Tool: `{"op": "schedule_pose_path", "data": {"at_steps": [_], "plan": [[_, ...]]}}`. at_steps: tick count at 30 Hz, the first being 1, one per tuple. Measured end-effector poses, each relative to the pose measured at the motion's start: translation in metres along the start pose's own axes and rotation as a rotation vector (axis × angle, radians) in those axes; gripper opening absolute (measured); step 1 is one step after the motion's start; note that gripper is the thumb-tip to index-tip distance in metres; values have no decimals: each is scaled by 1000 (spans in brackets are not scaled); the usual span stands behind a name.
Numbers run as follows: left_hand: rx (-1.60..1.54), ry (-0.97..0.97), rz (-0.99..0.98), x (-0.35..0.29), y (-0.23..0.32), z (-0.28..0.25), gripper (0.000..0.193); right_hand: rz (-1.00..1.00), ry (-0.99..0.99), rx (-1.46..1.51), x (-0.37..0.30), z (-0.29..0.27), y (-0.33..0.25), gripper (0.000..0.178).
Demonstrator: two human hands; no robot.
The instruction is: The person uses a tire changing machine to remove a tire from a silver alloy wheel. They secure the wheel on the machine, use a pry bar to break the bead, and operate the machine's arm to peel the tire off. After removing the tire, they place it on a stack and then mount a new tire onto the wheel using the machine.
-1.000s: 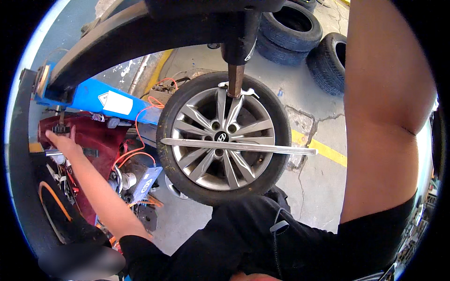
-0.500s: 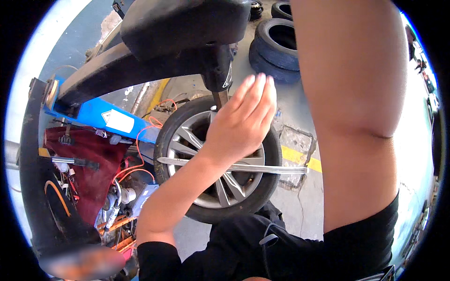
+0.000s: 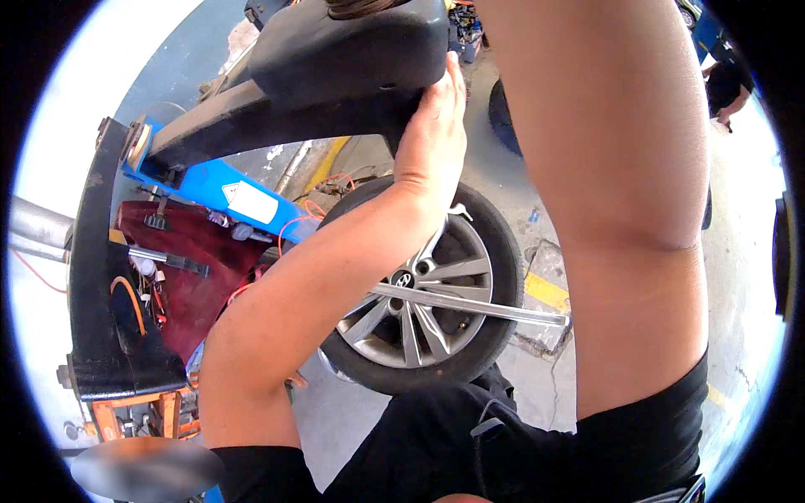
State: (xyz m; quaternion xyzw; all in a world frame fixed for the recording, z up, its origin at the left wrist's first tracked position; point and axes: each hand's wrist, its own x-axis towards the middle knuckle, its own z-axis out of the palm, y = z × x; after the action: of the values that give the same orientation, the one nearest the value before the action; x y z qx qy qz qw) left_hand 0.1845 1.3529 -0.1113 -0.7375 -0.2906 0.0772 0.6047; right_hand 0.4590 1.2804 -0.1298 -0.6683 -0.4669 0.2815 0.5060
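My left hand (image 3: 433, 138) lies with fingers stretched out along the right side of a black machine housing (image 3: 352, 54), in front of its vertical post. The palm covers most of that post. Below sits an alloy wheel (image 3: 453, 272) with a black tyre (image 3: 503, 243) around it. A long flat metal bar (image 3: 495, 308) rests across the spokes, its right end sticking out past the tyre; my left forearm hides its other end. My right arm (image 3: 629, 168) reaches up beyond the top edge, so its hand is out of sight.
A curved black arm (image 3: 210, 126) joins the housing to a black upright (image 3: 92, 277) at left. Beneath it are a blue beam (image 3: 210, 189), a dark red cloth (image 3: 189, 293) and an orange rack (image 3: 105, 415). Another tyre (image 3: 501, 121) shows behind my right arm. A person (image 3: 728, 88) is at far right.
My left hand has risen from over the wheel to the side of the housing. The whole view has shifted, and the bar now looks more tilted. My right arm stays raised.
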Motion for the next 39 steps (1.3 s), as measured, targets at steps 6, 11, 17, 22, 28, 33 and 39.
{"op": "schedule_pose_path", "data": {"at_steps": [6,11,17,22,28,33,39], "plan": [[-75,51,9,-7,-9,-4,58,-31,35,-41,0,-12,-13,41],[65,65,44,-7,-12,-13,60,-74,48,-106,4,-19,-27,42],[-160,177,-27,-16,-10,-4,55,-189,16,-233,25,2,-59,44],[-1314,550,-270,-149,-22,42,42,-327,22,-339,50,-1,-105,46],[-853,329,-1053,-321,-102,235,71,-409,59,-425,72,7,-136,48],[-998,186,-1074,-333,-182,303,68,-435,73,-478,60,24,-165,49],[-739,239,-1078,-350,-185,373,23,-478,105,-581,46,43,-184,52]]}}
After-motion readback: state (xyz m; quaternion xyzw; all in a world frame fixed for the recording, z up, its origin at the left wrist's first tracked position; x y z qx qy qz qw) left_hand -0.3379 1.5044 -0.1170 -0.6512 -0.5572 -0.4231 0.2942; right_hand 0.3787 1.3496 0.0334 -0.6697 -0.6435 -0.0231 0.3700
